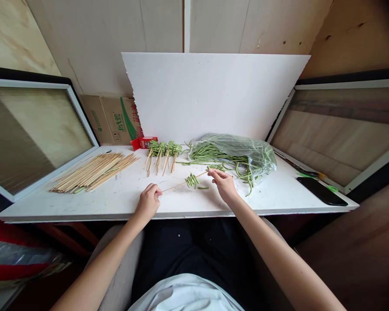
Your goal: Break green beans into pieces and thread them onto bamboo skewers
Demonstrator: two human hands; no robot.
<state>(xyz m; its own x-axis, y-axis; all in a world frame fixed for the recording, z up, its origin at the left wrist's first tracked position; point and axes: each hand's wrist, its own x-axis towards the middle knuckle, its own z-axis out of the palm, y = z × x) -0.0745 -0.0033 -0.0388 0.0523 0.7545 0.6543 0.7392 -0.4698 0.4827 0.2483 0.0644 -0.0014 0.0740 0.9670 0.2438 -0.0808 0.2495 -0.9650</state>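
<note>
A thin wooden skewer point(173, 187) spans the gap between my hands, with several short green bean pieces point(191, 180) threaded on it. My left hand point(148, 200) pinches one end of the skewer near the table's front edge. At the other end, beyond the bean pieces, my right hand point(222, 183) is closed on the skewer. One loose bean piece point(203, 188) lies on the white table just below. More cut pieces point(215, 167) lie behind my right hand, partly hidden by it.
Bare skewers point(94, 171) are piled on the left. Filled bean skewers point(164, 149) lie by a red box point(145, 142). A clear bag of long beans point(233, 151) is at the back right. A black phone point(322, 191) lies far right on the white table point(116, 201).
</note>
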